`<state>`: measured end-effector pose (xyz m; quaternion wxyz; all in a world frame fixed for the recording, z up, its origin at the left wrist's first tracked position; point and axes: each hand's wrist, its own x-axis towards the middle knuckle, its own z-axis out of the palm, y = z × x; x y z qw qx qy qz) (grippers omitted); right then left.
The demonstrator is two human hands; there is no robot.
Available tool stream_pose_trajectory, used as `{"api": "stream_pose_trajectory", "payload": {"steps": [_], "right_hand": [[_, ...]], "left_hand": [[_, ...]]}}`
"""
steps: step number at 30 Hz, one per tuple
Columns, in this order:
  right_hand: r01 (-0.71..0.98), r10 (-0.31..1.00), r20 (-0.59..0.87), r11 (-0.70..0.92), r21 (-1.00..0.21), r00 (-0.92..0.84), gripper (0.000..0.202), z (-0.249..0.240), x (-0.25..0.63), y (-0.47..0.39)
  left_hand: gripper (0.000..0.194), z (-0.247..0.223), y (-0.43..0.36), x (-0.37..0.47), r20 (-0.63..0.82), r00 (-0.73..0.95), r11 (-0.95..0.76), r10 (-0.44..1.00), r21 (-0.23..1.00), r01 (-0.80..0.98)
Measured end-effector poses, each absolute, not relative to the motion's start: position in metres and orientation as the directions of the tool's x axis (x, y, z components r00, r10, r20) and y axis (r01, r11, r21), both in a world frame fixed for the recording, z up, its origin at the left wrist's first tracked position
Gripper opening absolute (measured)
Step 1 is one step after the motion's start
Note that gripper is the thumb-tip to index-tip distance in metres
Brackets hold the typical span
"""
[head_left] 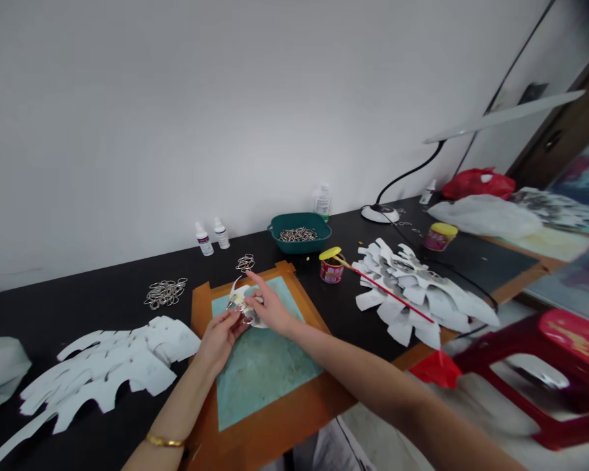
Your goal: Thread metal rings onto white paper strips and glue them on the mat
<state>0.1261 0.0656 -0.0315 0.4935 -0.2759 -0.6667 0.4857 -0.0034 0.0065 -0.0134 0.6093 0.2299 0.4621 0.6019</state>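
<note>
Small white cut-out piece (248, 306) on far end of teal mat (265, 356), pinched between both grips. Left hand (222, 335) grasps near edge; right hand (269, 306) clamps top, index pointing toward far tabletop edge.

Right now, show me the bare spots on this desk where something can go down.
Free: the near half of the green mat, below both hands; the black top between the ring pile and the two dropper bottles. Crowded: the right side, with the white cutouts, red can and lamp cord.
</note>
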Motion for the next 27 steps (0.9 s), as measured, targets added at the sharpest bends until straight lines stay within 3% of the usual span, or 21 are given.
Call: {"api": "stream_pose_trajectory", "payload": {"steps": [6,10,13,16,19,22,27], "right_hand": [[-0.055,0.836,0.407,0.417,-0.907,-0.368,0.063,-0.033,0.127,0.068],[-0.014,0.876,0.323,0.34,-0.94,-0.357,0.058,-0.032,0.128,0.07],[-0.023,0.931,0.29,0.292,-0.956,-0.222,0.05,-0.024,0.132,0.07],[0.03,0.912,0.403,0.406,-0.914,-0.075,0.056,-0.011,0.136,0.064],[0.156,0.851,0.479,0.514,-0.844,-0.213,0.071,-0.004,0.134,0.054],[0.234,0.828,0.444,0.533,-0.813,-0.343,0.075,-0.005,0.128,0.047],[0.177,0.873,0.375,0.442,-0.88,-0.313,0.08,-0.011,0.124,0.048]], "left_hand": [[0.013,-0.002,0.004,-0.004,-0.367,-0.126,0.227,0.922,0.773,-0.593],[0.004,-0.003,0.004,0.0,-0.352,-0.19,0.199,0.917,0.813,-0.547],[0.003,-0.007,0.005,0.003,-0.34,-0.234,0.173,0.911,0.829,-0.532],[0.007,-0.012,0.006,0.004,-0.323,-0.276,0.141,0.905,0.841,-0.522],[0.019,-0.018,0.007,0.004,-0.249,-0.292,0.081,0.924,0.87,-0.486],[0.028,-0.023,0.006,0.004,-0.197,-0.296,0.034,0.934,0.877,-0.479],[0.026,-0.025,0.004,0.008,-0.17,-0.367,-0.018,0.915,0.889,-0.458]]}}
